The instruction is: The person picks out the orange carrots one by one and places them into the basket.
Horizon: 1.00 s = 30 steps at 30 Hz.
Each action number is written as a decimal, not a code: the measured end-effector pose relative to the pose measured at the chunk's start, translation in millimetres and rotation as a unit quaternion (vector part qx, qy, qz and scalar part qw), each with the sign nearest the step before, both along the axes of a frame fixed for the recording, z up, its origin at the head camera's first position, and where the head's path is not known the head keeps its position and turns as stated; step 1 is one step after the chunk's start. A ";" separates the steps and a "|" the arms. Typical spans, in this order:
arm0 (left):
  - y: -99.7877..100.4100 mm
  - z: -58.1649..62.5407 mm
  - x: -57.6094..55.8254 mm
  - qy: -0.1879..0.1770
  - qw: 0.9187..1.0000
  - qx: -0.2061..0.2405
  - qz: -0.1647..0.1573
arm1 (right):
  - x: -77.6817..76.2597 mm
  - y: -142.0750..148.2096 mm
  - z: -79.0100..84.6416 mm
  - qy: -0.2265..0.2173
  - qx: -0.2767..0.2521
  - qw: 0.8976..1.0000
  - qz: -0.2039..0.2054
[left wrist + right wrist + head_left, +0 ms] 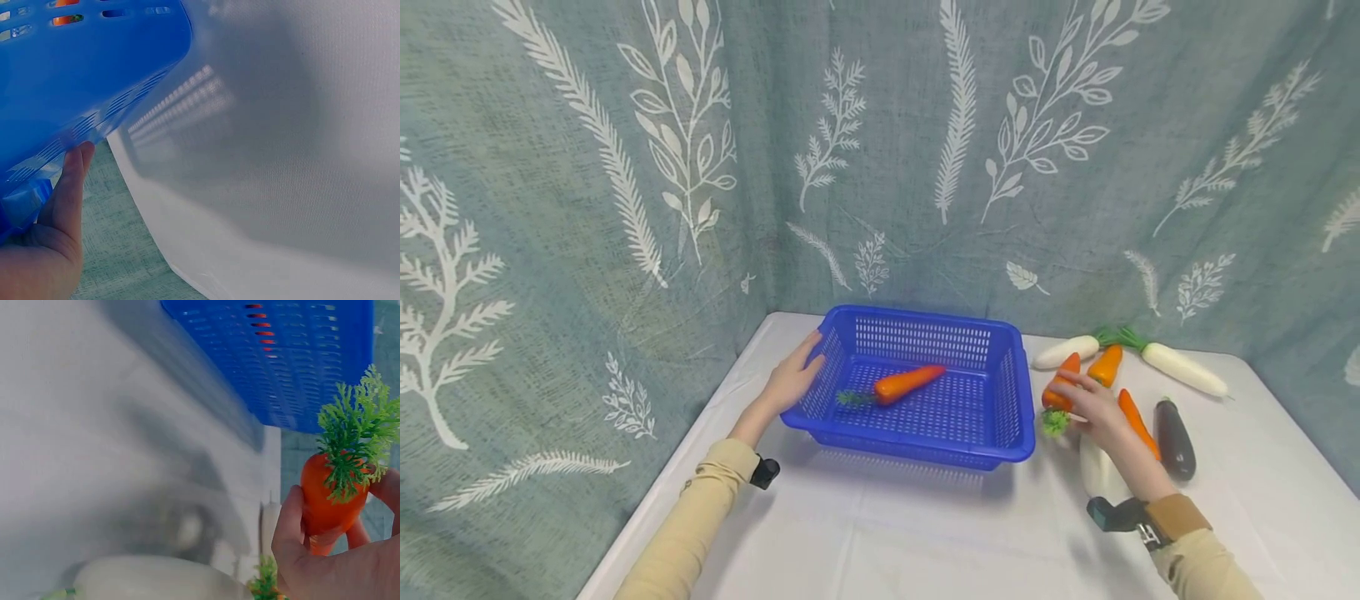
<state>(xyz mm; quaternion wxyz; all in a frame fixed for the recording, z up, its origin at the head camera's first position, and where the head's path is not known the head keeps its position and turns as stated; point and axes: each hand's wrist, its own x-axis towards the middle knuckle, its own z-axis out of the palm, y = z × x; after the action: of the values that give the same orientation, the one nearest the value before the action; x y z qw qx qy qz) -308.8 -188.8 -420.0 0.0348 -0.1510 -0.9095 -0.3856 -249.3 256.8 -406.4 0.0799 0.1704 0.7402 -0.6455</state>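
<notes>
A blue plastic basket with slotted walls stands on the table, and an orange carrot with green leaves lies inside it. At the basket's left side my left hand grips the rim; the left wrist view shows a finger along the outer wall. Right of the basket, my right hand holds another carrot between thumb and fingers, its leafy top toward the basket. In the right wrist view that carrot is above the table, near the basket's wall. A white radish lies below my right hand.
Around my right hand lie another orange carrot, a slim orange carrot, a dark eggplant and white radishes, one a long white radish at the back. A patterned curtain hangs behind the white table.
</notes>
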 end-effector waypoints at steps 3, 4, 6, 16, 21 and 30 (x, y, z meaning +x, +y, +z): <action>0.2 -0.3 -0.1 0.000 1.000 0.001 -0.001 | 1.1 2.9 3.4 0.006 -0.003 1.000 -0.003; 0.1 -0.4 -0.2 -0.001 1.000 0.002 -0.001 | 1.5 3.9 4.6 0.008 -0.003 1.000 -0.001; 0.1 -0.5 -0.3 -0.004 1.000 0.002 0.000 | 2.0 5.7 7.1 0.010 0.002 1.000 0.002; -0.2 -1.5 -1.3 -0.005 1.000 0.004 0.002 | 7.2 10.3 24.0 0.023 -0.009 1.000 -0.004; -0.5 -1.3 -1.8 -0.004 1.000 0.004 0.002 | 8.7 11.2 27.6 0.030 -0.019 0.999 -0.005; 0.2 -0.3 -1.5 -0.002 1.000 0.002 0.001 | 8.1 8.2 25.4 0.035 -0.037 0.999 0.004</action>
<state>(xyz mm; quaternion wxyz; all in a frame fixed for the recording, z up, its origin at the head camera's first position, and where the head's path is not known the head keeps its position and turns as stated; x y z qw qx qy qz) -310.3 -188.6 -420.3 0.0333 -0.1494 -0.9091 -0.3874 -241.2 265.0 -381.0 0.0632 0.1418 0.7190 -0.6775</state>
